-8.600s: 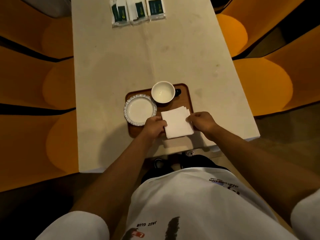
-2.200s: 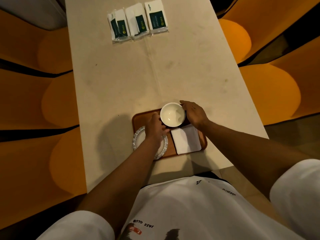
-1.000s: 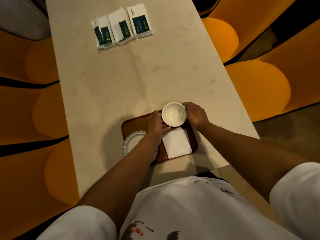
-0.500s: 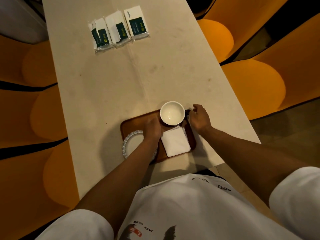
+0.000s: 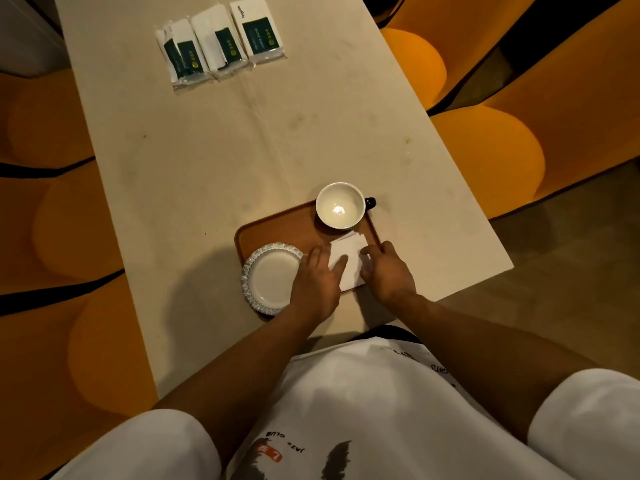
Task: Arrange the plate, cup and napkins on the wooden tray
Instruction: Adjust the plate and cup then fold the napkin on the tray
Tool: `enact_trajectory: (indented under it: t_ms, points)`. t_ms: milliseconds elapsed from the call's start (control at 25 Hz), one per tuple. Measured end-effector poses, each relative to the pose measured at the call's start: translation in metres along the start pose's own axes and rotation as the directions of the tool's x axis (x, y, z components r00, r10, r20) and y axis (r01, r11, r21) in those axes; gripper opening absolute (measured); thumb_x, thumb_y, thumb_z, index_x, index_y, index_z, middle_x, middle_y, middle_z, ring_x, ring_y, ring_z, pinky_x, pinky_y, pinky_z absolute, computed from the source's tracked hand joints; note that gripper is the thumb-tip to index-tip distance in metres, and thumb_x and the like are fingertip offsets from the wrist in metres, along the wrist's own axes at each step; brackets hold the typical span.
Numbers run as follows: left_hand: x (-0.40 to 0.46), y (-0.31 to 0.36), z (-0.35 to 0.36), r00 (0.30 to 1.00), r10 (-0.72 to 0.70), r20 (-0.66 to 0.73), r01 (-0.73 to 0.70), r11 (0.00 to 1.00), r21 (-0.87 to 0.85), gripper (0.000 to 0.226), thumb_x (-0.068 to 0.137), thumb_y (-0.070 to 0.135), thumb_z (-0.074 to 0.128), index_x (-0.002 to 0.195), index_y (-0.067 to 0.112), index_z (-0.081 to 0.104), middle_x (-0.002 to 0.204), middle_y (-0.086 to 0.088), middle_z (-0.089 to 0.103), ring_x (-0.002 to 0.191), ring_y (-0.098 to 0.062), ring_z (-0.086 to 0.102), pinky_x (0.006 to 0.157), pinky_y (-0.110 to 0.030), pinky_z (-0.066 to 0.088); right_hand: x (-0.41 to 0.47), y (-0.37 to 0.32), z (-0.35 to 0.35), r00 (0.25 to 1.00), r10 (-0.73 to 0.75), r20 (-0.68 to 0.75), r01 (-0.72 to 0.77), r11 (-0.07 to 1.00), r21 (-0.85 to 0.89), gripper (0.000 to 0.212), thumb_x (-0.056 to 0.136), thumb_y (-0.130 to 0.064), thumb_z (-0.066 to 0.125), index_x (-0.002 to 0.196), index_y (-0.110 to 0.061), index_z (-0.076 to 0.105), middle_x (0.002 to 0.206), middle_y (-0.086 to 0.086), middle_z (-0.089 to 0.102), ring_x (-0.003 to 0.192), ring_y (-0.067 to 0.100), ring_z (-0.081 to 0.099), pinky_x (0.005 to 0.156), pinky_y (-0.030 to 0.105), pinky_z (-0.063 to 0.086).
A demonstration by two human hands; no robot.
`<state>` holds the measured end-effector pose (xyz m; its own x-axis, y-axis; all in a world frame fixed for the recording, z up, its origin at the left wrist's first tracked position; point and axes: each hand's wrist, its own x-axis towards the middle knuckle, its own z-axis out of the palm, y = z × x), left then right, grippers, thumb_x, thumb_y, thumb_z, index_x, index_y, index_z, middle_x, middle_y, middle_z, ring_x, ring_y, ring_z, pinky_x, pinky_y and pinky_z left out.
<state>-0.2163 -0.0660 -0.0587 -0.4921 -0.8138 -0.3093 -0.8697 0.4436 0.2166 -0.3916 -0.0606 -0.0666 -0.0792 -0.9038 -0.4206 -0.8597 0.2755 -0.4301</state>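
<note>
Head view, one frame. The wooden tray (image 5: pixel 277 228) was seen on the pale table (image 5: pixel 214 161), close to the table's near edge. Clock directions below are taken from the tray's centre, 12 o'clock pointing away from the wearer.

- Cup (image 5: pixel 340 205): white inside, upright, found at about 1 o'clock in the far right corner of the tray; a dark handle was turned toward 3 o'clock. No hand was touching it.
- Plate (image 5: pixel 270 277): white with a patterned rim, placed at about 8 o'clock; its near-left rim was seen overhanging the tray edge.
- Napkins (image 5: pixel 348 249): a small white stack at about 4 o'clock, just in front of the cup, its layers slightly fanned at the far edge.

Left hand (image 5: pixel 317 287): laid flat, fingers spread, fingertips pressed on the left part of the napkins; nothing was enclosed in it. Its wrist side was seen over the plate's right rim (contact with the plate could not be judged).

Right hand (image 5: pixel 388 271): fingers curled at the napkins' right edge. Whether the edge was pinched or only pushed could not be told.

Three wrapped packets (image 5: pixel 221 43) with dark green labels were noted side by side at 11 o'clock, well apart at the far end of the table.
</note>
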Motion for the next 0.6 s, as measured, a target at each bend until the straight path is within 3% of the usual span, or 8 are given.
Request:
enact_trajectory:
  t_ms: [80,200,400,600]
  points:
    - [0.007,-0.002,-0.001,0.998,-0.027,0.05,0.026,0.999,0.028,0.066,0.092,0.029,0.06,0.152,0.021,0.033,0.157,-0.023,0.03,0.145,-0.04,0.027,0.119,-0.051,0.026,-0.003,-0.002,0.004,1.0,0.011,0.013,-0.011,0.999,-0.045,0.033,0.094,-0.029,0.052,0.125,-0.018,0.051,0.12,0.013,0.05,0.087,0.032,0.062,0.074,0.035,0.052]
    - [0.013,-0.002,0.003,0.996,-0.014,0.092,0.008,0.998,0.062,0.065,0.092,0.032,0.057,0.152,0.023,0.033,0.156,-0.026,0.029,0.143,-0.042,0.028,0.117,-0.048,0.028,-0.003,-0.002,0.009,0.998,-0.037,0.056,0.044,0.99,-0.134,0.033,0.095,-0.033,0.05,0.124,-0.018,0.048,0.126,0.015,0.047,0.091,0.032,0.062,0.075,0.036,0.053]
    - [0.021,0.003,0.009,0.991,-0.073,0.112,0.056,0.987,0.147,0.067,0.089,0.04,0.062,0.149,0.027,0.036,0.147,-0.023,0.038,0.132,-0.039,0.037,0.109,-0.048,0.032,0.004,-0.002,0.012,0.997,-0.023,0.078,0.027,0.998,-0.049,0.035,0.094,-0.028,0.05,0.127,-0.017,0.048,0.133,0.014,0.044,0.106,0.033,0.056,0.09,0.039,0.052]
    - [0.028,0.005,0.005,0.965,-0.184,0.186,0.162,0.979,0.126,0.066,0.093,0.046,0.052,0.152,0.03,0.029,0.148,-0.021,0.035,0.134,-0.039,0.034,0.11,-0.054,0.028,0.02,-0.004,0.004,0.994,-0.032,0.107,0.036,0.999,-0.039,0.041,0.091,-0.02,0.051,0.132,-0.018,0.049,0.129,0.016,0.046,0.108,0.037,0.053,0.087,0.041,0.049]
